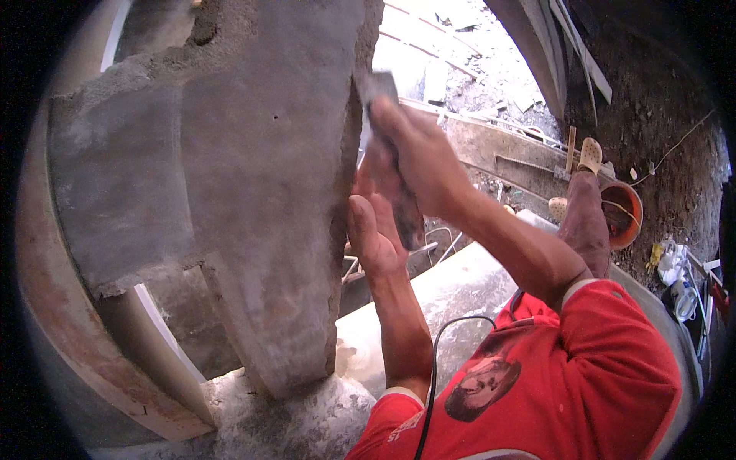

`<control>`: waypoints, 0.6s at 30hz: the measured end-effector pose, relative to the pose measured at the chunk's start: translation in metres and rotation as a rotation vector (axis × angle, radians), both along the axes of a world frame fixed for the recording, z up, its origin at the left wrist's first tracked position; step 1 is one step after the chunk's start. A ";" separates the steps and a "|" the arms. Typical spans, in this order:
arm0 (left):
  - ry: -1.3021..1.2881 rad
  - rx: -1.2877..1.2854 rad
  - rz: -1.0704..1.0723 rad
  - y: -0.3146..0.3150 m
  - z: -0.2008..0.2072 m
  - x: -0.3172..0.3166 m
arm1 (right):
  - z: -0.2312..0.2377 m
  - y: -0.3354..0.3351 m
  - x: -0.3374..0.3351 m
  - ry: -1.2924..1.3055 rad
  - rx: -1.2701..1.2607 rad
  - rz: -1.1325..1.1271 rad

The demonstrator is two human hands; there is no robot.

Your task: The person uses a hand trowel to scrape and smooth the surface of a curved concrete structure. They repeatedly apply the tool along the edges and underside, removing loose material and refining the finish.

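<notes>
A grey plastered column [261,176] with a rough, crumbly right edge stands in front of me. My right hand [422,157] is closed around a long, flat grey hand tool [385,86], blurred by motion, at the upper part of that edge. The exact kind of tool does not show clearly. Just below, my left hand [376,234] is close beside the same edge, palm up, with its thumb apart and its fingers stretched upward. Those fingertips are smeared and partly behind the tool. I see nothing lying in the left palm.
A rectangular opening [188,322] sits low at the left of the column. A leg in brown trousers [586,218] stands at the right by an orange bucket [625,211]. Plastic bags [673,261] lie farther right. A black cable [435,360] hangs over my red shirt.
</notes>
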State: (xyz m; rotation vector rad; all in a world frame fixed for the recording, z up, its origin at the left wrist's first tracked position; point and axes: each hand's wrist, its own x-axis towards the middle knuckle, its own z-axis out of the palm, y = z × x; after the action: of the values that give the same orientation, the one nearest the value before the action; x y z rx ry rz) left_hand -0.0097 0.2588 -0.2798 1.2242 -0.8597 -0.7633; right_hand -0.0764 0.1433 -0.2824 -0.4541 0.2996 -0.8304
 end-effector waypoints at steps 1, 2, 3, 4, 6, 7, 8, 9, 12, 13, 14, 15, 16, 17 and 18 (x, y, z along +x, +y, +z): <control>0.019 0.028 0.024 0.003 0.000 -0.002 | 0.001 0.007 -0.001 0.017 -0.048 -0.020; 0.004 0.004 0.012 0.000 -0.001 0.000 | 0.001 0.002 -0.002 0.005 0.001 0.016; -0.012 -0.020 0.001 -0.005 -0.003 0.002 | 0.002 -0.006 -0.002 -0.010 0.044 0.048; -0.026 -0.040 -0.009 -0.006 -0.003 0.003 | 0.006 -0.015 -0.004 -0.023 0.091 0.078; 0.012 -0.010 -0.022 -0.003 0.000 -0.003 | 0.009 -0.021 -0.004 -0.115 0.155 0.076; 0.022 -0.005 -0.033 -0.007 0.003 -0.005 | 0.003 -0.016 -0.003 -0.010 0.058 0.063; 0.036 -0.015 -0.042 -0.009 0.000 -0.003 | -0.001 -0.012 -0.002 -0.039 0.050 0.062; 0.050 -0.025 -0.050 -0.010 -0.003 0.000 | -0.004 -0.010 -0.001 -0.071 0.036 0.060; 0.013 -0.042 -0.070 -0.012 -0.003 0.002 | -0.002 -0.020 0.000 -0.103 0.030 0.064; -0.016 -0.056 -0.085 -0.018 -0.002 0.002 | 0.006 -0.027 -0.003 -0.133 0.143 0.088; 0.000 -0.024 -0.050 -0.017 -0.002 0.001 | 0.003 -0.023 -0.003 -0.080 0.086 0.067; 0.015 0.009 -0.015 -0.013 -0.002 -0.001 | -0.004 -0.013 -0.002 -0.027 0.028 0.045; 0.028 0.042 0.024 -0.011 0.000 -0.004 | -0.004 -0.009 -0.001 -0.046 0.040 0.052; 0.021 0.023 0.022 -0.014 0.001 -0.005 | -0.003 -0.007 0.001 -0.066 0.046 0.058; 0.014 0.005 0.019 -0.017 0.003 -0.008 | -0.002 -0.008 0.002 -0.087 0.045 0.060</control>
State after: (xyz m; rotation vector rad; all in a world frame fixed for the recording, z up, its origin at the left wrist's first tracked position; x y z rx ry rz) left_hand -0.0173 0.2413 -0.2770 1.2284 -0.8337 -0.7580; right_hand -0.0742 0.1351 -0.2839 -0.3823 0.2230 -0.7810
